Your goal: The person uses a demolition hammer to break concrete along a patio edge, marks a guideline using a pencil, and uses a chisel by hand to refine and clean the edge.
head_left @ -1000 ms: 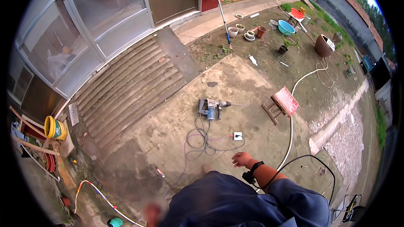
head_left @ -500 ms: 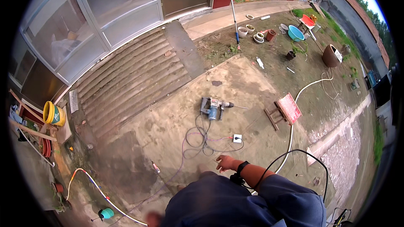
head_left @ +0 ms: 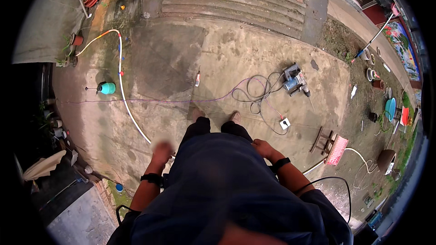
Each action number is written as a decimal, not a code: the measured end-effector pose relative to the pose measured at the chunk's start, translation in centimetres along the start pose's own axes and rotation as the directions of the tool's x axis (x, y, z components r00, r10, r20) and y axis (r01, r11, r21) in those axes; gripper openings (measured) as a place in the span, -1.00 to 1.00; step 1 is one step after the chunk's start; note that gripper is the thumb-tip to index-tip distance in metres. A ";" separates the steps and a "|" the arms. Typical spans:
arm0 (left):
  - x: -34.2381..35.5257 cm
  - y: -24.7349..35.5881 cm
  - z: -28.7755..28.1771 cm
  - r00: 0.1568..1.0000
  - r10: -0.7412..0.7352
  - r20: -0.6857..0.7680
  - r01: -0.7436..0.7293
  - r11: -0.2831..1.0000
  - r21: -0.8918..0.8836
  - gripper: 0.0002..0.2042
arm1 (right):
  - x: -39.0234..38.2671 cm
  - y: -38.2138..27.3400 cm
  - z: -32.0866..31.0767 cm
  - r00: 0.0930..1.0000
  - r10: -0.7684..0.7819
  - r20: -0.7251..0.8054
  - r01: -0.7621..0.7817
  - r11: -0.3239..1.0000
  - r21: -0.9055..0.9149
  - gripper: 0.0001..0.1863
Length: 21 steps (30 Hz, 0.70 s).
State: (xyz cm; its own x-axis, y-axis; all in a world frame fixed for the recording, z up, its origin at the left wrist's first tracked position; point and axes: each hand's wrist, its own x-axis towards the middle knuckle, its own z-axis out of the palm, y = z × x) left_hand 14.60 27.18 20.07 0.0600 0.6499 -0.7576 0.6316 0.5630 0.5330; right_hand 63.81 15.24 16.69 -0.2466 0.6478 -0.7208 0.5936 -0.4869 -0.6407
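Note:
My left hand [head_left: 162, 150] is beside my left thigh, smeared by motion, so its fingers cannot be read. Close behind it runs a pale hose [head_left: 132, 117]. At the right side of my dark blue shirt [head_left: 213, 172], my right hand [head_left: 264, 149] has its fingers curled in, and nothing shows in it. A blue and grey rotary hammer drill [head_left: 294, 80] with a long bit lies on the concrete ahead to the right, out of reach of both hands. Its looped black cable [head_left: 260, 94] leads to a white socket block [head_left: 284, 123].
A red-and-white topped wooden stool [head_left: 337, 149] stands at the right. At the left are a teal spray bottle [head_left: 107, 88] and a purple wire [head_left: 168, 100] across the ground. A small tube [head_left: 197, 79] lies ahead. Ridged steps [head_left: 236, 4] rise beyond; flower pots [head_left: 371, 73] line the right.
My view has swung left and down, so the drill and stool now sit further right. My right hand has drawn back to my side, its fingers more curled. My left forearm has come into view.

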 end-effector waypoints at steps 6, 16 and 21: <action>0.4 3.3 -1.1 0.980 -0.191 0.060 0.199 0.962 -0.186 -0.68 | 0.8 -6.6 -1.8 0.962 0.256 0.097 -0.251 0.966 -0.060 -0.45; 8.7 -11.7 -6.6 0.995 0.096 -0.038 -0.099 0.992 -0.082 -0.68 | 6.2 -18.6 -5.9 0.972 0.162 0.173 -0.178 0.981 0.083 -0.67; 11.1 -8.8 -5.5 0.999 -0.037 -0.033 0.032 0.990 -0.139 -0.66 | 6.6 -22.8 -8.7 0.869 0.223 0.443 -0.275 0.960 0.056 -0.68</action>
State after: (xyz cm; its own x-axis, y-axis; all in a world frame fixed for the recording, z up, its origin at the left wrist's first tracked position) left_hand 5.44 32.24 9.06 0.0104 0.6451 -0.7640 0.5195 0.6494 0.5554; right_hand 55.33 35.71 28.82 -0.4212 0.1948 -0.8858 0.5944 -0.6784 -0.4318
